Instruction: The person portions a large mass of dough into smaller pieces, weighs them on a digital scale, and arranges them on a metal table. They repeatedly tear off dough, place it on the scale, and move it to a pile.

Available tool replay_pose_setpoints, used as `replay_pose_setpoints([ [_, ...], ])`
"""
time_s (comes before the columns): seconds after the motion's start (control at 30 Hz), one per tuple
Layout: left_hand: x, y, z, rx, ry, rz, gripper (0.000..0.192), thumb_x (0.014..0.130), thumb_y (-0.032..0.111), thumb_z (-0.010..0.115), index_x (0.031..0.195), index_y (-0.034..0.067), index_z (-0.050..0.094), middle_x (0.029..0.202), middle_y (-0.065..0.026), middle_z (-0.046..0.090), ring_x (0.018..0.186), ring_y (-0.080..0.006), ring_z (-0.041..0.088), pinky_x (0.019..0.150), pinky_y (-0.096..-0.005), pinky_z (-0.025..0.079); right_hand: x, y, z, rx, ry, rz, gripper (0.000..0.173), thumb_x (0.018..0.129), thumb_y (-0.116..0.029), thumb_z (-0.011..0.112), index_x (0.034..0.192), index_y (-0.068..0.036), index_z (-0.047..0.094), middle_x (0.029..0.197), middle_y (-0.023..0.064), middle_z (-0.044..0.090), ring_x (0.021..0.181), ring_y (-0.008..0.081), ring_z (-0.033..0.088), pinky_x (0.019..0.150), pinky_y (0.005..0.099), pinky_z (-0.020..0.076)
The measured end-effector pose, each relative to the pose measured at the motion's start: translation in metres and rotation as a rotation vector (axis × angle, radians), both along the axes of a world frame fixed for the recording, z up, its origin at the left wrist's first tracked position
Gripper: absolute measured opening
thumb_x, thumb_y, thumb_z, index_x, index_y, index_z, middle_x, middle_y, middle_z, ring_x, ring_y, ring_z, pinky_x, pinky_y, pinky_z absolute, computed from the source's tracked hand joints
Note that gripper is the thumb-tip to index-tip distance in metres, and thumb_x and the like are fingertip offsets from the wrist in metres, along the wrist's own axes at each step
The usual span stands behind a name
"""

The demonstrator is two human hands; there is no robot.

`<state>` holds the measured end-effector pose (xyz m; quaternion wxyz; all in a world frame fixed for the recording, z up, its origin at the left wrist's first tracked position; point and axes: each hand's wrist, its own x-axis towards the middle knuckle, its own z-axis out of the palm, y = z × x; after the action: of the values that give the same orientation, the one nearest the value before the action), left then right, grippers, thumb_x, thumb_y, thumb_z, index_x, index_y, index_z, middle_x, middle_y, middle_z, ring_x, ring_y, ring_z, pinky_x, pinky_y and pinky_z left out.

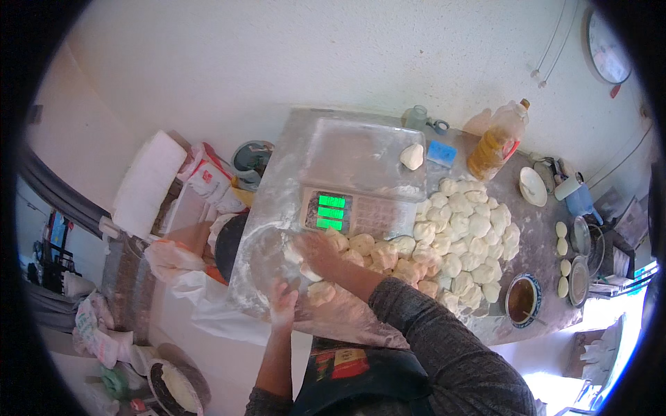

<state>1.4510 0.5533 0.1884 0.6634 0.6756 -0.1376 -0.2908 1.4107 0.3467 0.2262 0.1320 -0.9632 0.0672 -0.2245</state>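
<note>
My left hand (283,303) is at the table's front left, palm up with its fingers apart and nothing in it. My right hand (318,253) is blurred, reaching across just below the scale's display; whether it grips anything I cannot tell. Dough pieces (293,253) lie close to its fingers, and another dough lump (320,293) sits on the floured table between my hands and my body. To the right spreads a large heap of dough balls (460,223). Behind stands a digital scale (359,156) with green lit readouts, one dough ball (412,157) on its platform.
An oil bottle (498,140), a blue box (442,154) and a glass jar (417,117) stand along the wall. A patterned bowl of brown liquid (523,300) is near the front right edge. Flattened dough pieces (562,246) lie farther right. Left of the table is a black container (230,247).
</note>
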Motion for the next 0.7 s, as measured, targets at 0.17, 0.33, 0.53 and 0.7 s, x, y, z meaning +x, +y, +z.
replay_pose_setpoints([
  [0.17,0.001,0.021,0.006,0.049,0.08,-0.004,0.067,0.082,0.003,0.062,0.14,0.016,0.03,0.122,-0.0092,0.045,0.091,-0.0145,0.055,0.075,-0.0259,0.048,-0.042,0.026,-0.011,0.242,0.001,0.167,0.035,0.08,-0.025,0.063,0.113,-0.013,0.06,0.117,0.007,0.057,0.112,0.0256,0.05,0.095,0.0403,0.0375],
  [0.33,0.004,0.049,0.004,-0.114,0.079,-0.069,0.064,0.083,-0.002,0.057,0.14,0.009,0.028,0.111,-0.0089,0.051,0.091,-0.0173,0.058,0.07,-0.0289,0.051,-0.089,-0.045,-0.002,0.167,-0.037,0.08,0.016,0.08,-0.019,0.058,0.094,-0.013,0.062,0.09,0.008,0.063,0.088,0.0282,0.06,0.074,0.0402,0.0485],
  [0.53,0.0,0.064,0.005,-0.044,0.088,0.008,0.059,0.084,-0.002,0.056,0.138,0.006,0.032,0.108,-0.009,0.054,0.089,-0.0172,0.057,0.077,-0.0301,0.05,-0.102,-0.181,0.033,0.074,0.05,-0.558,0.033,0.083,-0.016,0.054,0.116,-0.017,0.058,0.128,0.0133,0.049,0.116,0.0298,0.046,0.1,0.0405,0.0363],
  [0.7,-0.005,0.075,0.001,0.048,-0.002,-0.024,0.057,0.084,-0.002,0.057,0.136,0.004,0.035,0.115,-0.0096,0.05,0.098,-0.0172,0.054,0.082,-0.0322,0.05,-0.109,-0.234,0.057,-0.195,0.068,-0.685,0.038,0.078,-0.009,0.058,0.115,-0.017,0.058,0.125,0.0138,0.049,0.109,0.0352,0.048,0.094,0.0409,0.0411],
])
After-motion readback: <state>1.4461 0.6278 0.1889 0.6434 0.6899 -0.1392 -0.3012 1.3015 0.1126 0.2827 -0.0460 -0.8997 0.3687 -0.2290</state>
